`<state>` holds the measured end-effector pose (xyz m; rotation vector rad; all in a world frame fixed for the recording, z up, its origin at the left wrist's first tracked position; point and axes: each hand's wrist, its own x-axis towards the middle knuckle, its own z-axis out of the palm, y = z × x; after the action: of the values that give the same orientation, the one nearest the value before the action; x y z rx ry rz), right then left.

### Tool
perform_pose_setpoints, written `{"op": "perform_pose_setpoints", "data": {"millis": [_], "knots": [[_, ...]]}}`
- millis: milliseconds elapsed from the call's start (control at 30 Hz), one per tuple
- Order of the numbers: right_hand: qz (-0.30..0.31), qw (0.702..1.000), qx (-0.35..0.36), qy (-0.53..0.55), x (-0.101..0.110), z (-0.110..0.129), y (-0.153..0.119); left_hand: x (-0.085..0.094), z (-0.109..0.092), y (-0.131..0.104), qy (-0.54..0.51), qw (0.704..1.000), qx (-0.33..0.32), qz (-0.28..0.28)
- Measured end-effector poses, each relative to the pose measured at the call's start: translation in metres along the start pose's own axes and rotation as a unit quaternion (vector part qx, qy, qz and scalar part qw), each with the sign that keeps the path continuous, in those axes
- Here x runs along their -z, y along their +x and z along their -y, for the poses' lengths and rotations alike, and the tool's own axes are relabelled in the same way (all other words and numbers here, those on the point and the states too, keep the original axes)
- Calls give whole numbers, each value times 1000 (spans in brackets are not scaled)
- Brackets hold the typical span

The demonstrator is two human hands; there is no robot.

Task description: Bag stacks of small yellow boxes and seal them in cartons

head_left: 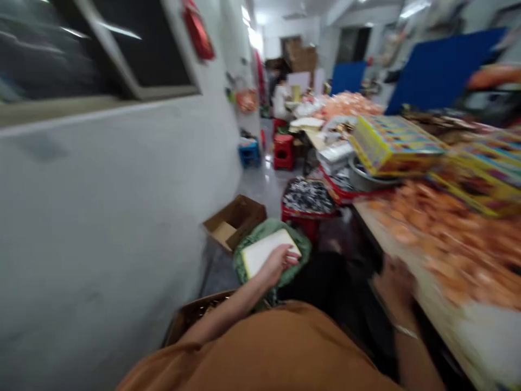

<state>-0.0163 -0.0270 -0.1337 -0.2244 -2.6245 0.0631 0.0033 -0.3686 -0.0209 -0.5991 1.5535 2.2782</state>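
Note:
My left hand [280, 262] is over a flat white panel with yellow edges [264, 251]. Its fingers are curled near the panel's right side, and blur hides what, if anything, is between them. Beneath the panel a green plastic sack [303, 244] bulges out on all sides. My right hand [395, 285], with a bracelet at the wrist, is low at the near edge of the worktable [401, 239]. It is dark and smeared, so its fingers cannot be made out. Many orange, plastic-wrapped pieces [451, 239] lie on the table beside it.
An open cardboard box [238, 217] stands by the wall, another box [183, 320] by my left arm. A red-rimmed container [308, 196] holds black-and-silver pieces. Yellow display boxes [396, 144] and a grey basin [368, 176] crowd the right. Farther off are red stools [284, 151] and a person [280, 100].

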Motion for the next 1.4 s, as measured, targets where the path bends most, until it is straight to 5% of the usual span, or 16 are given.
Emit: {"op": "perform_pose_setpoints", "data": {"millis": [167,267,500,767,933,1200,1300,1400], "knots": [[140,988,-52,-30,21,3,-8,-5,-16,48,26,994,79,73],[162,984,-74,-33,17,6,-2,-28,-18,74,37,989,105,96],[177,980,-84,-25,19,8,-9,-85,-1,93,71,972,159,157],[200,975,-90,-14,14,3,-6,-119,11,113,79,968,174,165],[201,976,-88,-6,10,4,-7,-110,13,114,71,975,167,127],[200,973,-109,24,10,0,-2,-47,30,115,109,984,138,-21],[190,976,-105,27,10,-3,-3,-59,46,124,166,980,108,-12],[146,985,-90,19,3,-4,-7,-103,64,144,233,972,4,18]]}}
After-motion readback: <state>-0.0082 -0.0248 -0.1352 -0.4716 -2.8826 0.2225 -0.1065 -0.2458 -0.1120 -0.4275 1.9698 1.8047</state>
